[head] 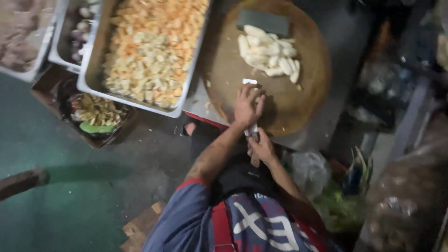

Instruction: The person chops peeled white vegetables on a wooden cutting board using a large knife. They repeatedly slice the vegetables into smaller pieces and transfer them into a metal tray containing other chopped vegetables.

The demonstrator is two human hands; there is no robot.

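A cleaver [251, 105] lies across the near edge of the round wooden chopping board [303, 112]; the left hand [247, 106] presses flat on its blade, the right hand [261, 147] grips its handle, pale peeled vegetable pieces [269, 50] piled beyond, a metal tray [93, 70] of diced cubes alongside

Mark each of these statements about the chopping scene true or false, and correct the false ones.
1. The round wooden chopping board carries a pile of pale peeled pieces. True.
2. The left hand rests flat on the green floor. False: it presses down on the board, over the knife blade.
3. The right hand is at the knife's handle end. True.
4. The big metal tray beside the board holds whole fish. False: it holds diced orange and pale yellow cubes.
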